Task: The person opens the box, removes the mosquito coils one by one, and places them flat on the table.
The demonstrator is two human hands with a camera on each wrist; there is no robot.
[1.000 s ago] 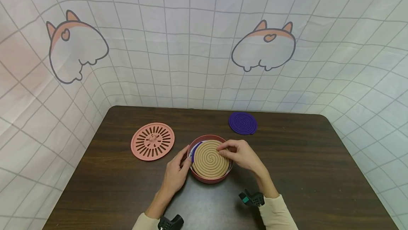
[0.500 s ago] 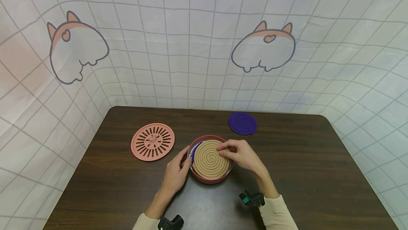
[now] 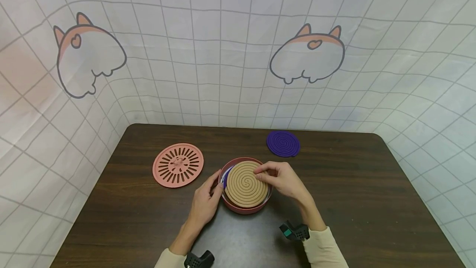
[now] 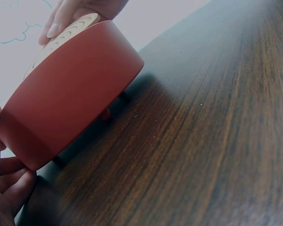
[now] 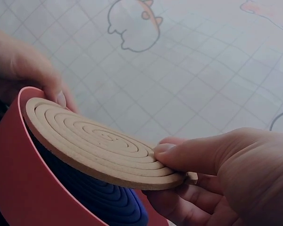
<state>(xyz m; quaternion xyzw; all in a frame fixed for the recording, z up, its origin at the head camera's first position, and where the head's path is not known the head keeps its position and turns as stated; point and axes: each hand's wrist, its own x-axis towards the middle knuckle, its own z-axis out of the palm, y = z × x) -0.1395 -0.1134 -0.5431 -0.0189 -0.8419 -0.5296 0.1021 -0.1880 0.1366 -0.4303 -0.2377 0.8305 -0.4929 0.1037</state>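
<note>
My right hand (image 3: pixel 285 182) pinches the right edge of a tan mosquito coil (image 3: pixel 243 189), thumb on top and fingers below in the right wrist view. The coil slants, its far edge inside the rim of a round red tin (image 5: pixel 12 155) and its pinched edge raised. Beneath it, within the tin, lies a dark purple coil (image 5: pixel 106 200), partly covered. On the tin's left side, my left hand (image 3: pixel 204 202) grips the wall, thumb at the rim. Short feet show under the tin in the left wrist view.
Left of the tin, a pink slotted lid (image 3: pixel 178 165) lies on the dark wood table (image 3: pixel 357 193). Another purple mosquito coil (image 3: pixel 283 143) lies behind and to the right, near the back edge. A white grid-patterned curtain (image 3: pixel 230 53) hangs behind the table.
My right hand has shifted slightly up and to the right, and the tan coil's pinched edge has risen a little. The left hand and tin hold still.
</note>
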